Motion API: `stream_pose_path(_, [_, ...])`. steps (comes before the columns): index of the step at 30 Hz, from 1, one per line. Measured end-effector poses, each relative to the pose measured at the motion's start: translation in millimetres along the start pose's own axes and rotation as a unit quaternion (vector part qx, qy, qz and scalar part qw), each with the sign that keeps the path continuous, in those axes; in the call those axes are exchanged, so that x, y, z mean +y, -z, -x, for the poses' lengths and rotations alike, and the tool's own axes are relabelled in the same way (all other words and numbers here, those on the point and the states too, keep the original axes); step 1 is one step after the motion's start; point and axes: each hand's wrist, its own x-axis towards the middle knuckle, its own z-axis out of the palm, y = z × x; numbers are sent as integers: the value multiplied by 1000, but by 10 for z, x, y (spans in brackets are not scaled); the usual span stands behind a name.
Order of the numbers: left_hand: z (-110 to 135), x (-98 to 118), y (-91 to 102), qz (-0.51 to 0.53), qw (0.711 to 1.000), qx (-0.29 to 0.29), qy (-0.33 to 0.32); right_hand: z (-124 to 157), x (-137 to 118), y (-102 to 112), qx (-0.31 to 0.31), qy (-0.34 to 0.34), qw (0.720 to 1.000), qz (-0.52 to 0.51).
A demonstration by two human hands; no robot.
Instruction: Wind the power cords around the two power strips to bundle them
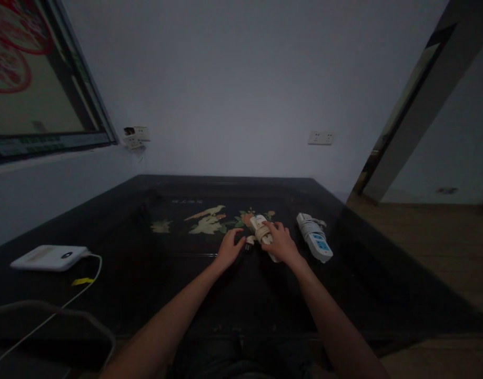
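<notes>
A white power strip [261, 230] lies on the dark table, its cord wound around its middle. My right hand [280, 241] grips it from the right, fingers curled over the wound cord. Just left of the strip, its plug [250, 241] rests near my left hand [229, 248]. That hand holds nothing; its thumb and fingers are apart, close to the plug. To the right of my right hand lies a second white power strip [321, 247] with blue sockets, also wrapped in its own cord.
The black table [154, 295] has a painted bird [210, 212] and flowers on its top. At the left sits a white power bank [52, 258] with a white cable [78, 292] and a yellow tag [82, 281]. Wall sockets [321, 138] are on the wall behind.
</notes>
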Motion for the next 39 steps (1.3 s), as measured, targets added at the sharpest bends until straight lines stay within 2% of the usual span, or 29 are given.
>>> stream_pose_path(4, [34,-6,-1,-44,998,-35,-17,65,-95,-92,11,36,999,-32])
stream_pose_path(10, [87,79,11,-76,994,-68,-46,150,-94,-187,40,62,996,-58])
stream_pose_path(24, [13,37,118,-24,998,-37,-44,145,-99,-274,37,73,994,-73])
stream_pose_path(29, [7,56,120,-17,998,-35,-38,128,-80,-297,29,47,995,-79])
stream_pose_path(35, [10,46,133,-32,998,-37,-38,39,19,-343,-21,14,992,-120])
stream_pose_path(39, [0,5,122,-46,997,-41,-41,-2,68,-367,-18,21,986,-164])
